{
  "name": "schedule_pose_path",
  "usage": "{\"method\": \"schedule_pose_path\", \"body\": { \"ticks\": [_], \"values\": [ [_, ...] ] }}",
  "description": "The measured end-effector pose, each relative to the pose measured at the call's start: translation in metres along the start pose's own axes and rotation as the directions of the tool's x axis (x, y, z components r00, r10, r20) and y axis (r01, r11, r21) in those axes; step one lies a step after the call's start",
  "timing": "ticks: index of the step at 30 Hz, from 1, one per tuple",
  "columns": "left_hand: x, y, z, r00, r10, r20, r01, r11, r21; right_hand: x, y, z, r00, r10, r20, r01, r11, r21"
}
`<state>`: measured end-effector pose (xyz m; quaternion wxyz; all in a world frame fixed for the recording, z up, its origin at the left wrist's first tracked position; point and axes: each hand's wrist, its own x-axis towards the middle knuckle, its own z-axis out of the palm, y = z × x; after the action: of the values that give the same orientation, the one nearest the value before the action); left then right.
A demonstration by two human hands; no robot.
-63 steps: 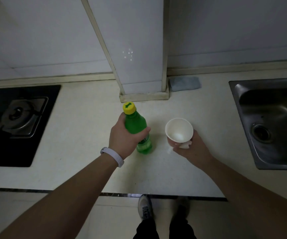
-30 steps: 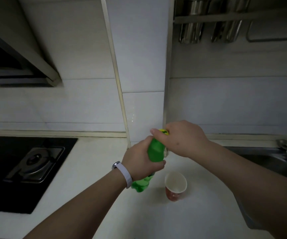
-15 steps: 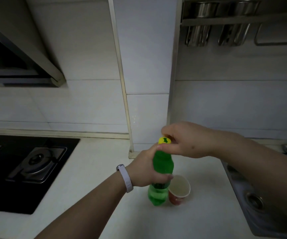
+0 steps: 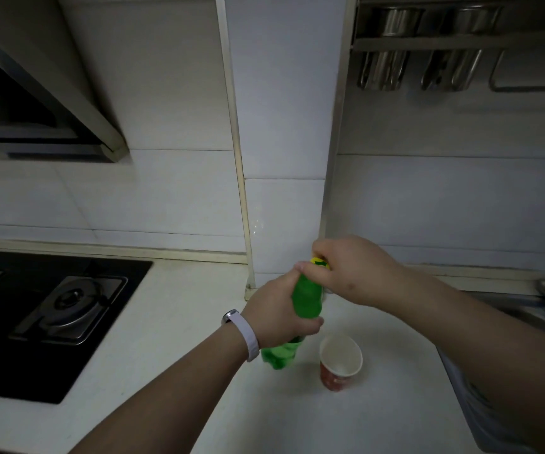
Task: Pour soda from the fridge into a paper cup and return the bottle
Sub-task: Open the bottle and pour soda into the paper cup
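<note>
A green soda bottle (image 4: 307, 299) is held above the white counter (image 4: 172, 322), tilted slightly. My left hand (image 4: 277, 314) wraps its middle; a white band sits on that wrist. My right hand (image 4: 349, 268) grips the yellow cap (image 4: 319, 262) at the bottle's top, with fingers covering most of it. A red paper cup (image 4: 339, 362) with a white inside stands upright on the counter just right of the bottle's base, and looks empty.
A black gas hob (image 4: 51, 309) lies at the left. A steel sink (image 4: 526, 309) with a tap is at the right. A range hood (image 4: 35, 103) hangs upper left, and a metal utensil rack (image 4: 428, 54) is on the wall upper right.
My right hand let go of the cup and went to the bottle cap. The bottle rose off the counter. The view lifted from the counter to the wall.
</note>
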<state>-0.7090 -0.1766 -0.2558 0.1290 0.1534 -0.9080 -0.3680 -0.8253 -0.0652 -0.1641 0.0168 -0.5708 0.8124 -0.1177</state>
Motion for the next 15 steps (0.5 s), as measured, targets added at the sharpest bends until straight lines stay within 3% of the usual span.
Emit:
{"method": "schedule_pose_path", "body": {
  "ticks": [4, 7, 10, 13, 15],
  "values": [
    [-0.002, -0.008, -0.006, 0.998, -0.008, 0.062, 0.012, 0.998, -0.069, 0.000, -0.002, -0.003, 0.982, -0.146, 0.118, 0.138, 0.988, 0.076],
    [-0.003, -0.013, -0.007, 0.997, -0.007, 0.080, 0.016, 0.993, -0.114, 0.000, -0.003, -0.004, 0.950, -0.275, 0.147, 0.228, 0.934, 0.277],
    [-0.004, -0.012, -0.006, 0.995, 0.010, 0.095, -0.003, 0.997, -0.074, 0.000, -0.010, 0.000, 0.987, -0.155, 0.043, 0.124, 0.905, 0.407],
    [-0.004, -0.012, -0.006, 0.995, 0.010, 0.096, -0.007, 1.000, -0.027, 0.005, -0.013, 0.002, 0.999, 0.032, -0.003, -0.031, 0.988, 0.153],
    [-0.004, -0.014, -0.006, 0.996, 0.015, 0.088, -0.013, 1.000, -0.025, 0.006, -0.010, 0.004, 0.999, 0.047, 0.010, -0.047, 0.999, 0.019]
  ]
}}
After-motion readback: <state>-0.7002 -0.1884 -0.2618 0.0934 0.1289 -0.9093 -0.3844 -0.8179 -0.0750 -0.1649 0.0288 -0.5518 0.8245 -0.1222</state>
